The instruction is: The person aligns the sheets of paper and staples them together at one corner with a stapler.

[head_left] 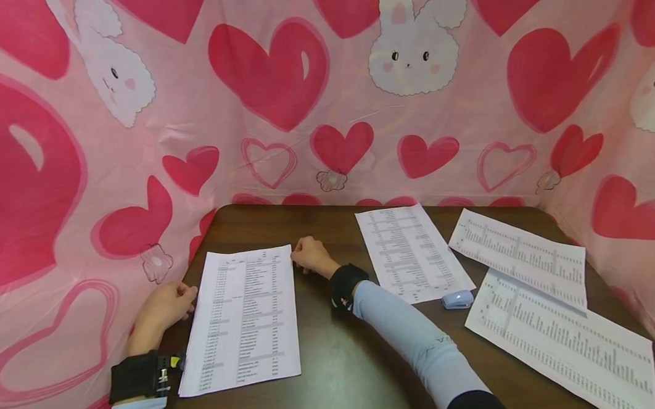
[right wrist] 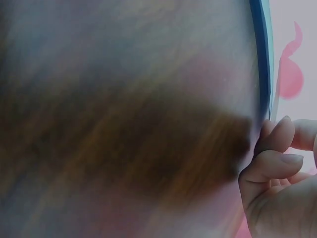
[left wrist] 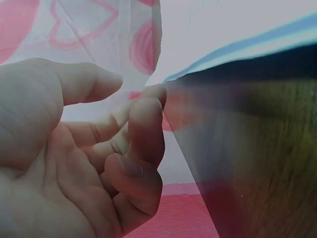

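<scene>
Lying at the left end of a brown table (head_left: 346, 378), a printed paper (head_left: 243, 323) sits upright to the viewer, between the person's two hands. The left hand (head_left: 163, 307) is at its left edge, fingers loosely bent and thumb standing apart from them; in the left wrist view the paper's edge meets the fingers, ungripped. The right hand (head_left: 313, 256) is at the upper right corner, fingers bent against the edge; whether they pinch it I cannot tell. Each wrist wears a black band (head_left: 347, 284), above a light blue sleeve (head_left: 410, 332). Farther right lies a second printed sheet (head_left: 414, 252), slightly turned, with a small pale-blue plastic item (head_left: 458, 300) at its near right corner. Beyond it, an upper wide sheet (head_left: 516, 254) overlaps a lower wide sheet (head_left: 564, 353). Behind everything hangs a pink cloth (head_left: 344, 94) printed with hearts and white rabbits.
</scene>
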The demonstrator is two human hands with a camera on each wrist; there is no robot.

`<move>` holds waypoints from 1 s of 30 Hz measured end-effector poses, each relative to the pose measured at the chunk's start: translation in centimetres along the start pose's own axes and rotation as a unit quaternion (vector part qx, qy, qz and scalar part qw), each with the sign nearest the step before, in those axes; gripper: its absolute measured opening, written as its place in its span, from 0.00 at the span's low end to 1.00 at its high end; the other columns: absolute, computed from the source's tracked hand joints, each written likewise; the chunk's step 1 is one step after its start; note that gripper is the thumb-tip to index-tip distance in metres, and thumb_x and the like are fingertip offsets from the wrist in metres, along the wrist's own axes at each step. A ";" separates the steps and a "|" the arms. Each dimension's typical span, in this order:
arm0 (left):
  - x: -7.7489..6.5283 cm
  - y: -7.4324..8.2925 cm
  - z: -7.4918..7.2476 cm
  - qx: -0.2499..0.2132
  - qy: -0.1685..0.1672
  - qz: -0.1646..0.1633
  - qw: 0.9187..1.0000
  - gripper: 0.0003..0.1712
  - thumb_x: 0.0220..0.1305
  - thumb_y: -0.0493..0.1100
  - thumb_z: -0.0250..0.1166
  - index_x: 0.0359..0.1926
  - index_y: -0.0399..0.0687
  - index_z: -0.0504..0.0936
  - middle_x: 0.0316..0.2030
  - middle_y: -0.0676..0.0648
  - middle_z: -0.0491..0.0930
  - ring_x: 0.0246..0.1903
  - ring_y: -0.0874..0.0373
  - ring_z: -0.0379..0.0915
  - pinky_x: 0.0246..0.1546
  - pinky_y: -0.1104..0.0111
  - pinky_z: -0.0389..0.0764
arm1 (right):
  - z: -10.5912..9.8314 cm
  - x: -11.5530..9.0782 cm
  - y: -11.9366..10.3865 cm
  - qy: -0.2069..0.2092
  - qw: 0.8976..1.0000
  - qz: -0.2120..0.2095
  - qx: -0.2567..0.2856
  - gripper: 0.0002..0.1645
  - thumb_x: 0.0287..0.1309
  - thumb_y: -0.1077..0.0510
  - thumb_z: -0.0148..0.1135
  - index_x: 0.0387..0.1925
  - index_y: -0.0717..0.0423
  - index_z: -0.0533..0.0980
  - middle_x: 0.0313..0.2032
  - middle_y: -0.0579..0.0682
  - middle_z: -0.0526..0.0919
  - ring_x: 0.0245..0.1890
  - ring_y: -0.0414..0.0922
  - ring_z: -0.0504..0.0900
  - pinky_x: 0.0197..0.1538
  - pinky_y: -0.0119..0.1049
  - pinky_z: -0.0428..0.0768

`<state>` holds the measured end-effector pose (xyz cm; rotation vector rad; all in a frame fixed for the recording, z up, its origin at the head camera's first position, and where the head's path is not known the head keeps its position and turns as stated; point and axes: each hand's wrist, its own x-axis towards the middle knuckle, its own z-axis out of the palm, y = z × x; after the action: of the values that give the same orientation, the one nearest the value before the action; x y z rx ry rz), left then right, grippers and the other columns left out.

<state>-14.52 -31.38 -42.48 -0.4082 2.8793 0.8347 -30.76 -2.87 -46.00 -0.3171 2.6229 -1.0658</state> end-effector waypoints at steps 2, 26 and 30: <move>-0.1 0.0 0.0 0.003 0.007 0.000 1.000 0.20 0.72 0.49 0.52 0.41 0.34 0.76 0.27 0.43 0.81 0.24 0.55 0.75 0.26 0.65 0.70 | -0.1 -0.1 0.0 -0.002 1.000 0.001 -0.004 0.09 0.60 0.55 0.61 0.27 0.54 0.76 0.17 0.46 0.79 0.11 0.40 0.76 0.15 0.32 0.70; 0.3 -0.1 1.3 0.012 -0.029 -0.001 1.000 0.18 0.69 0.43 0.51 0.40 0.32 0.80 0.26 0.42 0.77 0.25 0.54 0.74 0.26 0.65 0.69 | 0.4 -0.1 -0.8 -0.034 0.998 0.024 0.038 0.11 0.56 0.58 0.64 0.20 0.57 0.80 0.15 0.49 0.77 0.10 0.43 0.72 0.14 0.33 0.66; 0.2 -0.1 1.4 0.005 -0.035 -0.011 0.999 0.16 0.69 0.43 0.52 0.38 0.33 0.80 0.26 0.42 0.77 0.25 0.54 0.73 0.26 0.65 0.70 | 0.5 0.0 -0.8 -0.036 0.998 0.033 0.047 0.09 0.56 0.58 0.64 0.22 0.56 0.81 0.14 0.49 0.76 0.10 0.43 0.71 0.14 0.33 0.65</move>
<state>-14.69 -30.72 -43.74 -0.4009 2.8078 0.8153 -30.53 -3.74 -45.74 -0.2419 2.4938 -1.1300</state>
